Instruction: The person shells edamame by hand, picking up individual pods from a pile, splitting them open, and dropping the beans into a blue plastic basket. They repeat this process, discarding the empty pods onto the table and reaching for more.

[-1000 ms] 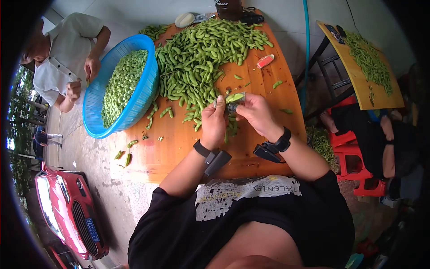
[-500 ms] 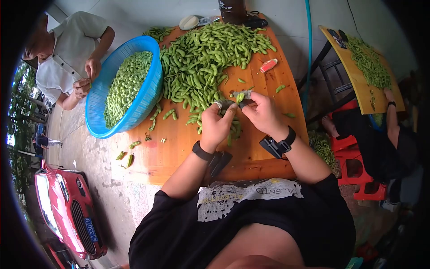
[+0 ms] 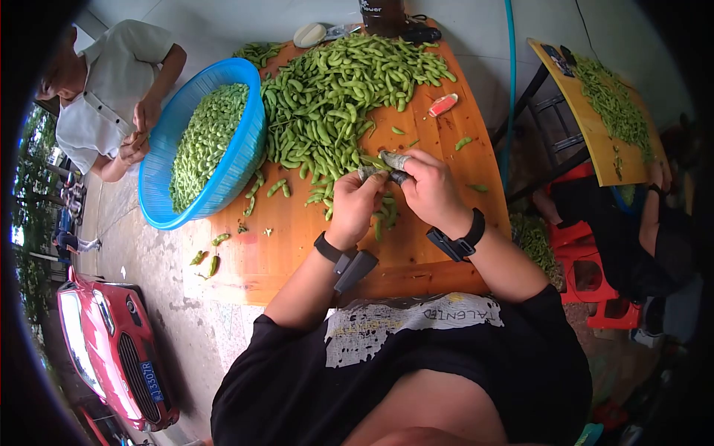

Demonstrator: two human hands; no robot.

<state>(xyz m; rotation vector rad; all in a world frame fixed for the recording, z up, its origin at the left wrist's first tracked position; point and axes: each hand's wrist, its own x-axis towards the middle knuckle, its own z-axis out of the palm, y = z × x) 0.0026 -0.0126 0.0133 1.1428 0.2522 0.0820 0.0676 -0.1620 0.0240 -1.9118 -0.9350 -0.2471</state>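
My left hand [image 3: 355, 204] and my right hand [image 3: 433, 189] meet over the front of the wooden table, fingers closed in a pinch. Between the fingertips shows a green soybean pod [image 3: 371, 160], partly hidden by them. Grey coverings wrap some fingertips of both hands. Just beyond lies a large heap of green soybean pods [image 3: 327, 104], and a few more pods lie beneath my hands. To the left a blue plastic basket [image 3: 152, 175] stands tilted in view, holding many shelled green beans [image 3: 212, 141].
A red-and-white object [image 3: 443, 105] lies on the wooden table [image 3: 297, 245], near loose pods. A dark container [image 3: 383, 16] stands at the back. Left, a co-worker [image 3: 119, 97] has both hands together beside the basket. Another person works at a second table [image 3: 606, 160]. A red car [image 3: 119, 349] is parked outside.
My fingertips have drawn closer together, and the bright green bean seen between them earlier is now covered. My left wrist has turned a little. The co-worker's hands have shifted slightly.
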